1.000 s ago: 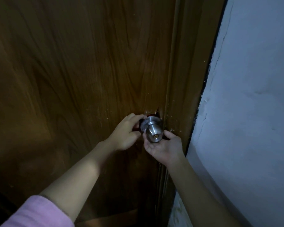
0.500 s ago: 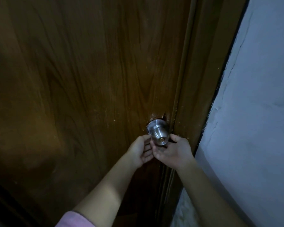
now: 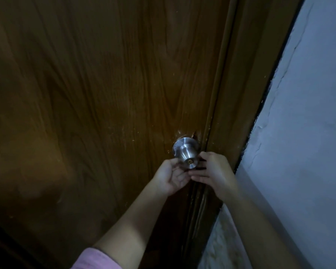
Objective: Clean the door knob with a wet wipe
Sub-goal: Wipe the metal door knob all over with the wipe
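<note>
Left hand (image 3: 170, 176) dropped from knob's side to beneath door knob (image 3: 186, 152), curled

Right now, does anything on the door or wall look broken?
Yes. The wood of the door is chipped just above the knob, and the wall has cracks running beside the door frame.

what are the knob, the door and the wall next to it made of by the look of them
The round silver door knob looks like brushed metal, probably steel: fine satin streaks, soft highlights, a brass-coloured keyhole at its centre. The brown door shows a wood grain pattern with a smooth sheen; solid wood or veneer cannot be told. The pale wall looks like painted plaster, matte with fine cracks.
</note>
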The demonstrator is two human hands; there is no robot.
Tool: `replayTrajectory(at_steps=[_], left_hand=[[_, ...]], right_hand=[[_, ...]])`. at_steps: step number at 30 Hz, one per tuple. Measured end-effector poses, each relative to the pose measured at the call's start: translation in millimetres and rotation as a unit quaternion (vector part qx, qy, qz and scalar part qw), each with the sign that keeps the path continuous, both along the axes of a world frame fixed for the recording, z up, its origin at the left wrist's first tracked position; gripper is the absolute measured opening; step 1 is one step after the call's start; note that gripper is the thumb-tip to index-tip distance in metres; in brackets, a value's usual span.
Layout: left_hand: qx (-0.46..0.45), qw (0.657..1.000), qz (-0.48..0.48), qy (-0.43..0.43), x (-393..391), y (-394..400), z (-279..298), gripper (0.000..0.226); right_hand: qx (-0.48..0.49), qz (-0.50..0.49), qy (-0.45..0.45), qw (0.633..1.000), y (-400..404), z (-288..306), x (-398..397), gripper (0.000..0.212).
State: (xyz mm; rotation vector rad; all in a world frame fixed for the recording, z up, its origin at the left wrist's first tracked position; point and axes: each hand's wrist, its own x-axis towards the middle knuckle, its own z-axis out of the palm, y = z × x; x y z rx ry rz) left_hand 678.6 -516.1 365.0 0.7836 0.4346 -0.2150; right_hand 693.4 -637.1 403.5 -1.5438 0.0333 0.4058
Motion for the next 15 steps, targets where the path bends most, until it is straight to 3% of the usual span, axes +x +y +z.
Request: replayTrajectory(at_steps=[2, 4, 6, 8, 15], left_hand=[[-0.014, 1.000, 0.008, 0.000, 0, -1, -1, 0.024], [-0.016, 1.000, 0.008, -0.008, -1, 0, -1, 0.027], [-0.015, 1.000, -0.003, -0.015, -3, 1, 1, 0.028], [-0.011, 1.000, -0.003, -0.002, -4, 1, 4, 0.027], [0.004, 0.990, 0.122, 0.073, -3, 1, 10, 0.016]], right_hand=[[-0.120, -0.024, -0.163, 0.979, 1, -1, -2, 0.027], [-0.189, -0.018, -0.327, 0.926, 3, -6, -4, 0.032], [-0.259, 0.029, -0.433, 0.863, 7, -15, -4, 0.045], [-0.294, 0.045, -0.474, 0.829, 8, -26, 0, 0.055], [-0.245, 0.021, -0.493, 0.834, 4, -32, 11, 0.052]])
